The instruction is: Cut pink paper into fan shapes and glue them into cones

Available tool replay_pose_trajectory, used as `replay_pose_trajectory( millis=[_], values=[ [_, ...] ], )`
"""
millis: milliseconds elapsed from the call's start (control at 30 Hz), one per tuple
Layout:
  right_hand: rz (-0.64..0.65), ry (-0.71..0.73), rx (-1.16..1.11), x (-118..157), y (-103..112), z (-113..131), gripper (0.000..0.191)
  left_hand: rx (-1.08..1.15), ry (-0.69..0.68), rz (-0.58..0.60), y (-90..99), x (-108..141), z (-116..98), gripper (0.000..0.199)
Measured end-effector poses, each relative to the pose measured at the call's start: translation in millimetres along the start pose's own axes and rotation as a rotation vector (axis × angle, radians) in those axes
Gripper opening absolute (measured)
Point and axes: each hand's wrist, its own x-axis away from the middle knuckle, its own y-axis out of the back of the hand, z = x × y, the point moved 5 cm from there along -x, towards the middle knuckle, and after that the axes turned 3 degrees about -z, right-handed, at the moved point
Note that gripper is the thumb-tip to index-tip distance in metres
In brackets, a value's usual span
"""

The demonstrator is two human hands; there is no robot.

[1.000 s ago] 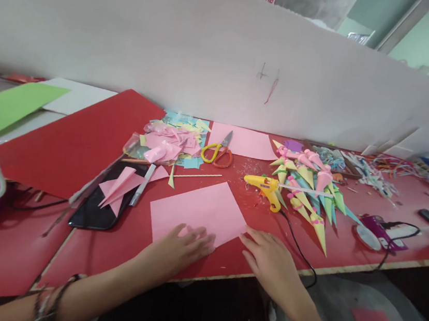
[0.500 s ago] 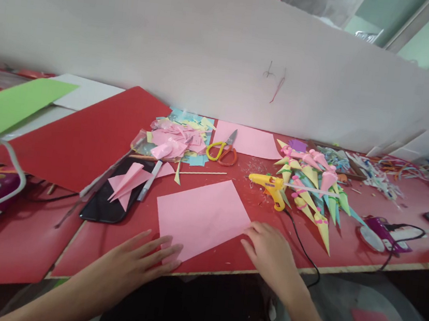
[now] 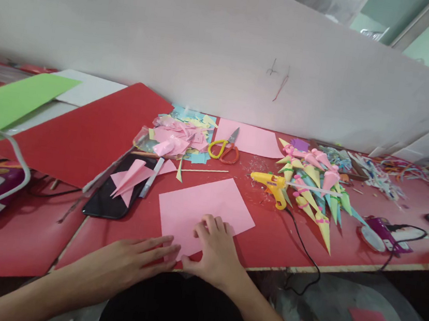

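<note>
A pink sheet of paper (image 3: pixel 197 202) lies flat at the front edge of the red table. My left hand (image 3: pixel 143 257) rests with outstretched fingers over its lower left corner. Over the near edge of the sheet is my right hand (image 3: pixel 213 251), its fingers apart and curved, the thumb close to the left fingertips. Neither hand is closed on anything. Left of the sheet, a folded pink paper piece (image 3: pixel 130 179) lies on a black phone (image 3: pixel 105 202), beside a white marker (image 3: pixel 151 178). Behind the sheet is a thin stick (image 3: pixel 205 171).
Scissors (image 3: pixel 224 150) with yellow and red handles lie behind the sheet, near paper scraps (image 3: pixel 178 135). To the right are a yellow glue gun (image 3: pixel 270 183) with its black cord and a pile of paper cones (image 3: pixel 313 180). Red card (image 3: pixel 84 139) leans at left.
My right hand has moved left from the sheet's right corner to its near edge, close to my left hand. My left hand stays at the lower left corner.
</note>
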Motion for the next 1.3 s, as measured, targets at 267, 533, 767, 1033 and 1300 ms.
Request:
replay_pose_trajectory(
  millis=[267, 533, 767, 1033, 1300],
  values=[
    [0.004, -0.031, -0.036, 0.0, 6.0, -14.5, 0.034, 0.042, -0.036, -0.118, -4.6, 8.9, 6.3, 0.067],
    [-0.029, -0.104, 0.017, 5.2, 21.9, -48.5, 0.032, -0.076, -0.074, -0.092, 8.7, 4.3, 5.3, 0.066],
    [-0.058, -0.171, 0.027, 10.5, 33.0, -71.8, 0.026, -0.045, -0.086, -0.164, 14.9, 4.5, 4.5, 0.063],
    [-0.121, -0.231, 0.053, 16.7, 46.2, -99.9, 0.021, -0.074, -0.151, -0.202, 20.3, 3.4, 4.9, 0.064],
    [-0.164, -0.277, -0.054, 22.6, 51.6, -126.8, 0.019, -0.045, -0.120, -0.219, 19.8, 4.5, 5.7, 0.068]
  ],
)
